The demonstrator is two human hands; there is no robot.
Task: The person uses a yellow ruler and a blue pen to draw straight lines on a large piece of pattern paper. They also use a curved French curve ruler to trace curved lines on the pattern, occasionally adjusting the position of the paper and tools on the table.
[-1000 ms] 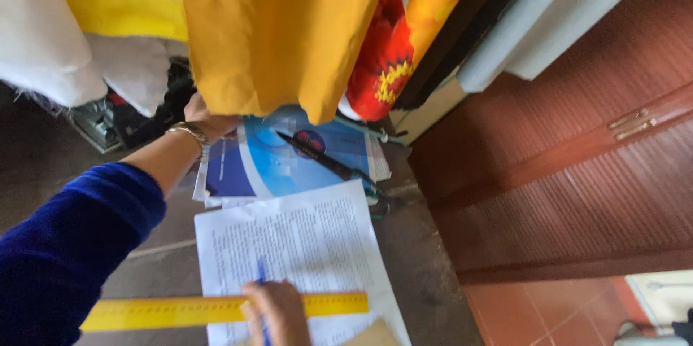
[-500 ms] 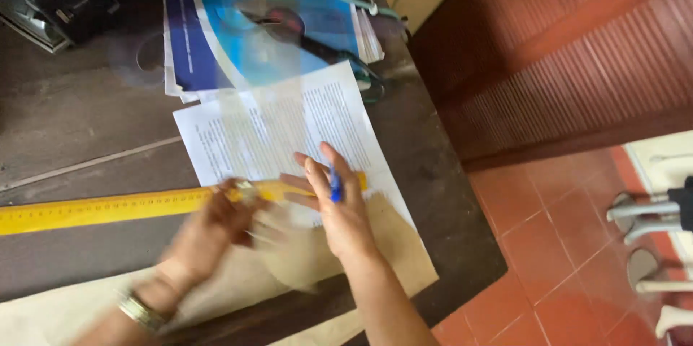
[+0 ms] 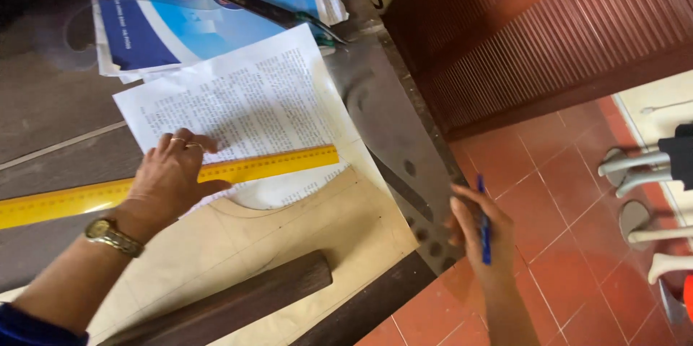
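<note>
Left hand [image 3: 170,180] flat, palm down, fingers spread over yellow ruler [image 3: 180,180]; pressing, not gripping. Gold wristwatch [image 3: 112,236] on that wrist, blue sleeve [image 3: 36,321] at the lower left corner.

Ruler long axis near horizontal, rising slightly to the right: left end off the frame edge, right end on the printed sheet [image 3: 245,108]. Ruler lying across the lower part of that sheet and above the curved pencil line on the tan pattern paper [image 3: 325,230].

Right hand [image 3: 480,234] off the table edge [image 3: 382,295], over the red tile floor [image 3: 570,259], closed round a blue pen [image 3: 484,220]. Pen roughly upright in the fingers, which end is the tip cannot tell. From this hand, ruler's free end lies up and to the left, near but apart, with the clear plastic set square [image 3: 393,151] between.

Left hand clearly the nearer to the ruler: touching. Right hand touching pen only.

Dark wooden bar [image 3: 238,303] resting on the pattern paper, below left hand. Black-handled scissors [image 3: 260,3] on the blue glossy folder [image 3: 188,7], well apart at the top. Brown slatted door [image 3: 548,28] to the right.
</note>
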